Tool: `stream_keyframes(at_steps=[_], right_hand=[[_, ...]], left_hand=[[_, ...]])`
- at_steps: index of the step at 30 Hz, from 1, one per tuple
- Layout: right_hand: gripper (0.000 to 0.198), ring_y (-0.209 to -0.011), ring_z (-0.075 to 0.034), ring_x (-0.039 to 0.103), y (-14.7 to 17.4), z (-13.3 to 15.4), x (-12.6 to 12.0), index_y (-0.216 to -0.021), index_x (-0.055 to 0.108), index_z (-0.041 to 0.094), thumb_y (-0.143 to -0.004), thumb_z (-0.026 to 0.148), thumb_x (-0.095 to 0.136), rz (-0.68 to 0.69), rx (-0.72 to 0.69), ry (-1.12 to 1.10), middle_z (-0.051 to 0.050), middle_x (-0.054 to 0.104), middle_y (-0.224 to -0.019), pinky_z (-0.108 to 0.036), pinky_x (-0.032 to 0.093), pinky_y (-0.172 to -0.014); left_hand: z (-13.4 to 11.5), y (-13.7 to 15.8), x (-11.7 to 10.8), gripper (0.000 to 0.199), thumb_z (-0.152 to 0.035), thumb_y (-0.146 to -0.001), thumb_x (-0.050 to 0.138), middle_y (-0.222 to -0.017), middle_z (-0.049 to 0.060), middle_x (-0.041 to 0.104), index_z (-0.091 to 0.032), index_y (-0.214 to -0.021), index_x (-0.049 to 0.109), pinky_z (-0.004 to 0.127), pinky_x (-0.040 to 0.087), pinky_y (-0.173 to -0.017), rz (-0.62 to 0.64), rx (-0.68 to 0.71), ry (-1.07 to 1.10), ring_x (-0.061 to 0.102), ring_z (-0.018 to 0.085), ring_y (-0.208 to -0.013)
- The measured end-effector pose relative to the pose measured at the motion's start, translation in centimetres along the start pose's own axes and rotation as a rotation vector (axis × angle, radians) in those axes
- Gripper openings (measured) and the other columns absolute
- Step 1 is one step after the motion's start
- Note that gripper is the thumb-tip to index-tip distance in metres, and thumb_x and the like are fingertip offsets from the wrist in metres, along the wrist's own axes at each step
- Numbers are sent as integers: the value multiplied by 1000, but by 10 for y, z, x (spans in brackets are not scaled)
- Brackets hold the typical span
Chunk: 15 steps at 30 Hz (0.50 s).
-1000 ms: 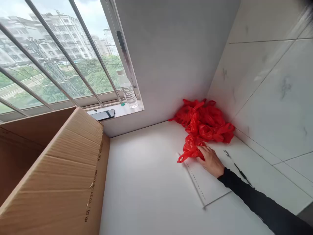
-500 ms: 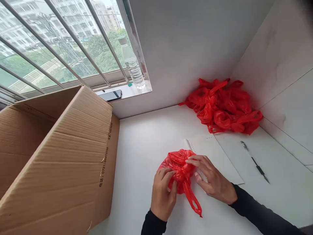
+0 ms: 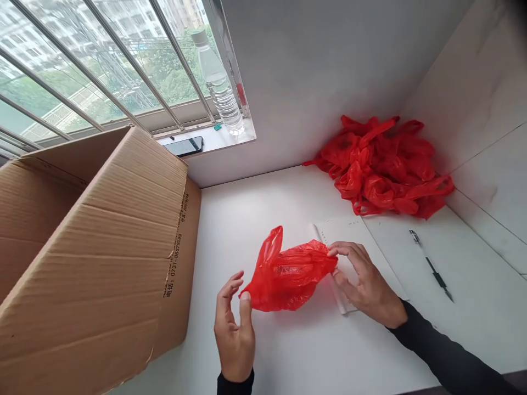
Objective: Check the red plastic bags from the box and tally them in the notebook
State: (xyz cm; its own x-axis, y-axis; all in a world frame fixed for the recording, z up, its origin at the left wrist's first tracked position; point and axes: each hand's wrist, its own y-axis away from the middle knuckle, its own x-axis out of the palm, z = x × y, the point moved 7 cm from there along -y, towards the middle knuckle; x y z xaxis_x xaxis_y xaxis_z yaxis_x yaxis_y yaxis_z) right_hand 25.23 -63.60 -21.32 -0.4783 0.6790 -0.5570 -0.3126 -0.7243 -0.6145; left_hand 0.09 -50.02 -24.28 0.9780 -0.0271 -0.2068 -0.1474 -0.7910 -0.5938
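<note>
A red plastic bag [image 3: 288, 274] is spread out low over the white table, one handle loop pointing up and away. At its left corner is my left hand [image 3: 234, 329], fingers and thumb apart, the thumb touching or very near the plastic. My right hand [image 3: 366, 285] has the bag's right end between its fingertips and thumb. Partly under the bag and right hand lies a white notebook or paper pad [image 3: 379, 269].
An open cardboard box [image 3: 102, 263] stands on the left. Crumpled red plastic bags [image 3: 382, 170] are heaped in the far right corner. A pen [image 3: 432, 269] lies on the right of the table [image 3: 230, 219]. The windowsill carries a water bottle [image 3: 222, 93] and a phone [image 3: 183, 146].
The bunched bag has been opened out wider and turned, its handle loop now pointing away. My left hand has moved left and its fingers have spread; the right has shifted slightly right.
</note>
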Motion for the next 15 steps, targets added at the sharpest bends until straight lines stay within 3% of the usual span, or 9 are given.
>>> stream_keyframes(at_steps=[2, 3, 5, 6, 8, 11, 13, 15], right_hand=[[45, -124, -28, 46, -1, 13, 12, -135, 46, 27, -92, 29, 60, 90, -21, -9, -6, 54, -133, -46, 41, -105], [48, -121, -28, 48, -2, 17, 17, -136, 46, 28, -92, 32, 63, 122, -18, -9, -5, 56, -132, -47, 41, -104], [32, -108, -27, 54, -5, 20, 21, -124, 55, 29, -95, 37, 62, 139, 7, -5, -3, 64, -118, -47, 43, -99], [21, -100, -26, 56, -6, 19, 19, -116, 58, 28, -97, 37, 59, 127, 31, -6, -2, 65, -108, -46, 45, -94], [12, -89, -23, 58, -5, 11, 10, -104, 57, 27, -101, 38, 52, 78, 112, -37, -1, 64, -94, -42, 49, -83], [14, -96, -24, 60, 6, 5, -15, -110, 54, 28, -101, 39, 53, -74, 229, -96, -3, 62, -104, -41, 51, -83], [23, -109, -27, 57, 15, 21, -33, -118, 52, 29, -96, 34, 59, -237, 165, -102, -5, 58, -115, -45, 49, -92], [33, -107, -27, 57, 22, 53, -39, -123, 49, 31, -93, 22, 61, -296, -44, -113, -5, 56, -113, -46, 48, -93]], left_hand=[[-19, 2, 16, 44, -31, -93, 62, -141, 11, 56, -26, -135, 53, 47, 47, -105, 102, 108, -37, 53, 29, -131], [-28, 3, 24, 45, -29, -90, 66, -136, 10, 59, -26, -134, 56, 48, 47, -105, 142, 162, -65, 53, 30, -128], [-36, 1, 30, 28, -25, -87, 69, -113, 7, 68, -27, -115, 66, 44, 51, -96, 149, 215, -101, 59, 27, -113], [-36, -1, 28, 17, -23, -89, 67, -102, 5, 68, -27, -106, 68, 41, 52, -90, 118, 210, -97, 61, 25, -104], [-32, -4, 13, 8, -22, -92, 64, -100, 4, 65, -26, -99, 67, 37, 51, -86, 10, 169, -79, 60, 22, -100], [-28, -1, -20, 11, -25, -89, 70, -103, 3, 57, -26, -99, 69, 34, 46, -85, -198, 110, -128, 57, 19, -96], [-30, 5, -32, 12, -26, -87, 72, -93, 1, 56, -27, -99, 71, 30, 46, -78, -225, 68, -132, 55, 16, -83], [-31, 10, -30, 14, -27, -88, 69, -89, 1, 62, -27, -102, 71, 27, 47, -69, -133, -15, -42, 57, 15, -76]])
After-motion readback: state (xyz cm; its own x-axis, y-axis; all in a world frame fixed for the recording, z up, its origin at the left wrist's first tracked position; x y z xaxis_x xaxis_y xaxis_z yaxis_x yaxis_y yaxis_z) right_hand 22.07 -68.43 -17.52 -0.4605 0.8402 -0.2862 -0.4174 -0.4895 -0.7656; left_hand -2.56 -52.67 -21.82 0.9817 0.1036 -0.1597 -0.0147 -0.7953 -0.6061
